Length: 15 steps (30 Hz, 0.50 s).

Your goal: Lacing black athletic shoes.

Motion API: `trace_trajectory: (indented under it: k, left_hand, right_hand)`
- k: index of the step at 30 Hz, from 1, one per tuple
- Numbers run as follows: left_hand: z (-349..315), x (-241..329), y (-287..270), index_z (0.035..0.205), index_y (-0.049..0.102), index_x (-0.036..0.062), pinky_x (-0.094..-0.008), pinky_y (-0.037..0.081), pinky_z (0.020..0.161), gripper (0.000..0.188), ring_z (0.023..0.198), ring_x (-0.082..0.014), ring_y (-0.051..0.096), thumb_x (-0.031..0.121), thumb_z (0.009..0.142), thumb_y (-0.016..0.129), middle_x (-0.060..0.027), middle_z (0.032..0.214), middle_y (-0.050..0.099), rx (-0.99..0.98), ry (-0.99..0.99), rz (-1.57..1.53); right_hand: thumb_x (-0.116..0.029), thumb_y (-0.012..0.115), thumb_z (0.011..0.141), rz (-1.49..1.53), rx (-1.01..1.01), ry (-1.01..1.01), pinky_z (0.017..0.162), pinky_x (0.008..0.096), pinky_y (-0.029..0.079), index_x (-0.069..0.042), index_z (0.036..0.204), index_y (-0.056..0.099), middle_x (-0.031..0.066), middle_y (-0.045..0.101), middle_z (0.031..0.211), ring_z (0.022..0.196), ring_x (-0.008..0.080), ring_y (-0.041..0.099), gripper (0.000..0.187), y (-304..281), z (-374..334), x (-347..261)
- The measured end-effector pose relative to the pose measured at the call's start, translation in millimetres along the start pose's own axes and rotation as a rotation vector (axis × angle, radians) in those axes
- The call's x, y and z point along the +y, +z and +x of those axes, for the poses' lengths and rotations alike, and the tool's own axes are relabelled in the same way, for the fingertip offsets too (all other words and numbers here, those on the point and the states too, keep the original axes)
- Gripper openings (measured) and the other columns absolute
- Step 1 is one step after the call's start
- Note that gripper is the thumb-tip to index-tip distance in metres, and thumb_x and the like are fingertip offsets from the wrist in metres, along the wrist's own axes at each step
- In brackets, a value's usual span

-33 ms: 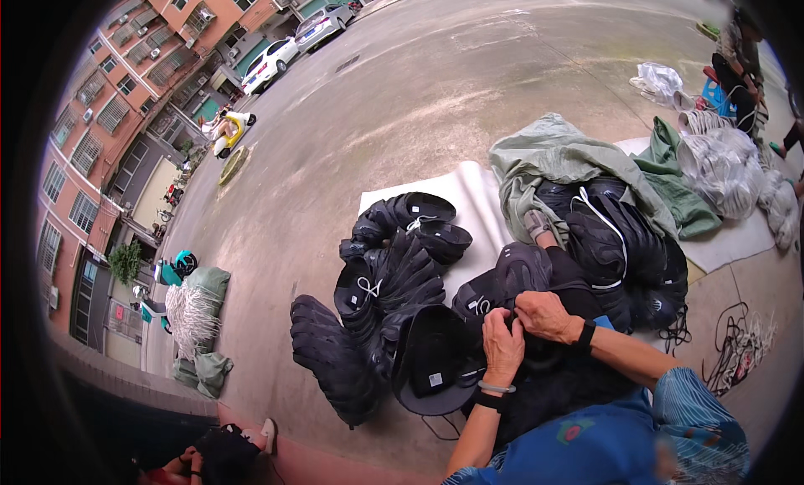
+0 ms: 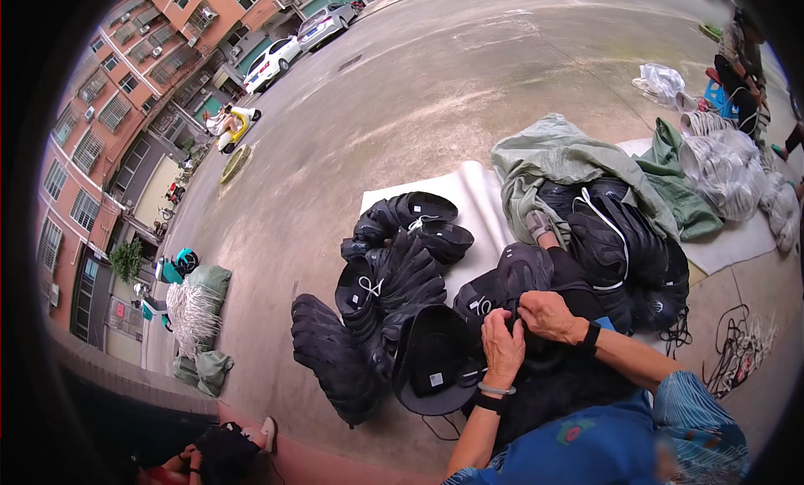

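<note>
My left hand point(image 2: 503, 348) and my right hand point(image 2: 548, 316) meet over my lap with fingers pinched together. Whatever their fingertips hold is dark and too small to make out against the black stuff beneath. Just beyond them lies a black rounded piece point(image 2: 524, 269) beside another with a white tie. Left of my left hand, a hollow black piece point(image 2: 431, 359) with a broad rim and a white label inside faces up. Nested bundles of similar black pieces point(image 2: 335, 363) lie further left, some bound with a white cord point(image 2: 369, 288).
Right of my legs, more black bundles point(image 2: 641, 259) lie partly under a grey-green sheet point(image 2: 557, 150), on white sheeting point(image 2: 477, 196). Loose cords point(image 2: 741, 351) lie at the right. A sitting person point(image 2: 226, 451) is at lower left; others are at far right. A yellow scooter point(image 2: 236, 131) stands out on the road.
The yellow scooter in the distance has shifted slightly to the right. My hands keep almost the same pose and place.
</note>
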<state>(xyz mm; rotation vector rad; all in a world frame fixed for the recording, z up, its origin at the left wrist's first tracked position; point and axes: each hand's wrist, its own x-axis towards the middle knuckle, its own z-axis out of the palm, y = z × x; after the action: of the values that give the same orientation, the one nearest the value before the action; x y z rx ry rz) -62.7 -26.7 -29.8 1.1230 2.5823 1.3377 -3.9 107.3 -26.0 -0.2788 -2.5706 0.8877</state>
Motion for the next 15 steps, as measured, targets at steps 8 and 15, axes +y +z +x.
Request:
trace_trajectory:
  k: [8, 15]
  left_hand:
    - [-12, 8, -31, 0.088, 0.06, -0.0007, -0.0294, 0.05, 0.063, 0.04, 0.071, -0.018, 0.062, 0.036, 0.096, 0.048, -0.01, 0.078, 0.064, -0.405, -0.657, -0.779]
    - [4, 12, 9, 0.117, 0.048, -0.0019, -0.0306, 0.049, 0.063, 0.044, 0.066, -0.0149, 0.056, 0.037, 0.097, 0.044, -0.0057, 0.075, 0.056, -0.679, -0.926, -1.445]
  right_hand:
    - [-0.015, 0.061, 0.08, 0.902, -0.438, 0.482, 0.05, 0.0225, 0.035, 0.0, 0.075, 0.064, -0.002, 0.053, 0.061, 0.057, 0.0036, 0.043, 0.016, -75, -11, -56]
    - [-0.019, 0.055, 0.092, 0.937, -1.094, -0.099, 0.051, 0.0269, 0.041, -0.001, 0.085, 0.06, 0.0033, 0.054, 0.062, 0.055, 0.0093, 0.049, 0.021, -113, -49, -121]
